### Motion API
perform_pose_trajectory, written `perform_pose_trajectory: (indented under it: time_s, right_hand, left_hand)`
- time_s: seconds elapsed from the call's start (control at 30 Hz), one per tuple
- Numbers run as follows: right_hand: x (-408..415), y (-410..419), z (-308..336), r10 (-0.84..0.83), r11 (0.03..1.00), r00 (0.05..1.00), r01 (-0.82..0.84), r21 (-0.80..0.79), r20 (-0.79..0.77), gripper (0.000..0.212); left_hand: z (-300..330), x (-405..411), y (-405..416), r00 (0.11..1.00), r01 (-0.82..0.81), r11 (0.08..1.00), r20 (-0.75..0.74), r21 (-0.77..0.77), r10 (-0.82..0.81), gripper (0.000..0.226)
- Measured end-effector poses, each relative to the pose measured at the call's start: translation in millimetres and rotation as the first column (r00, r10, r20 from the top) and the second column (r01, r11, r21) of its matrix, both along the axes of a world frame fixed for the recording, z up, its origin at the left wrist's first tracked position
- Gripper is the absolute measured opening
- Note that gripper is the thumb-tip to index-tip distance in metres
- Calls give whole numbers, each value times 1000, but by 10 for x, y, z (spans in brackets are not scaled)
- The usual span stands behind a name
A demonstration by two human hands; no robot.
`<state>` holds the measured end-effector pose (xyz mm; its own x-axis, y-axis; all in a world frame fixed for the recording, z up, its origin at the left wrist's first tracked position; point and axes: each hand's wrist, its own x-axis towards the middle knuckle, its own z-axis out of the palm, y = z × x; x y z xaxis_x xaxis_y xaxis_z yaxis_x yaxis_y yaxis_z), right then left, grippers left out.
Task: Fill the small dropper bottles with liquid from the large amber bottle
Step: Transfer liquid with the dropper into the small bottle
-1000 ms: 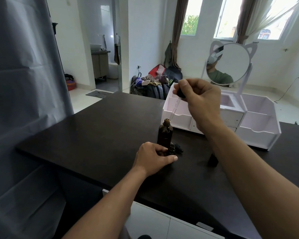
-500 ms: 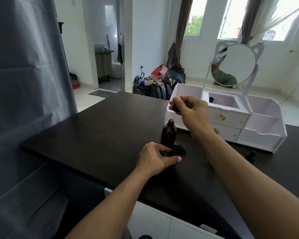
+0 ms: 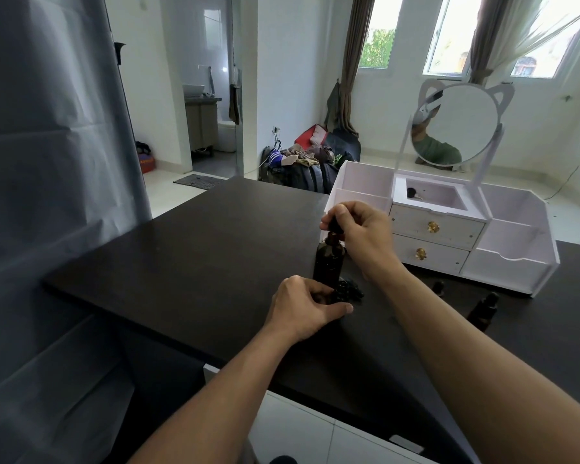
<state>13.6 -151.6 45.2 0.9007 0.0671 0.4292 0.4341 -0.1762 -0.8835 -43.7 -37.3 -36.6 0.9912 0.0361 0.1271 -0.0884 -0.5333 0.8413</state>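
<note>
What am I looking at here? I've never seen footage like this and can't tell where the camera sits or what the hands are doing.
There is no machine here, just a person's two bare hands. The single picture comes from a wide-angle camera worn on the person's head, looking forward and down, so the arms reach in from the bottom edge. On the dark table stands a large amber bottle. The right hand pinches a dark dropper top right at the bottle's mouth. The left hand curls round something small and dark at the bottle's foot; what exactly, I cannot tell. Further right stand two small dropper bottles. Behind is a white organiser with drawers and a round mirror.
</note>
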Motion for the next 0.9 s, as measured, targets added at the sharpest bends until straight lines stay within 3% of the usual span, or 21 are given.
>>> perform_pose_trajectory:
  time_s: [0.27, 0.67, 0.9]
  right_hand:
    - [-24, 16, 5, 15, 1000, 1000, -15, 18, 17, 22]
    - [-3, 14, 26, 0, 993, 1000, 3, -114, 26, 28]
    - [13, 13, 72, 15, 999, 1000, -15, -34, 1, 18]
  left_hand:
    - [16, -8, 0, 1000, 9, 1000, -1, -10, -9, 43]
    - [0, 3, 1, 1000, 5, 1000, 1, 12, -5, 48]
    - [19, -8, 4, 1000, 3, 1000, 15, 19, -4, 40]
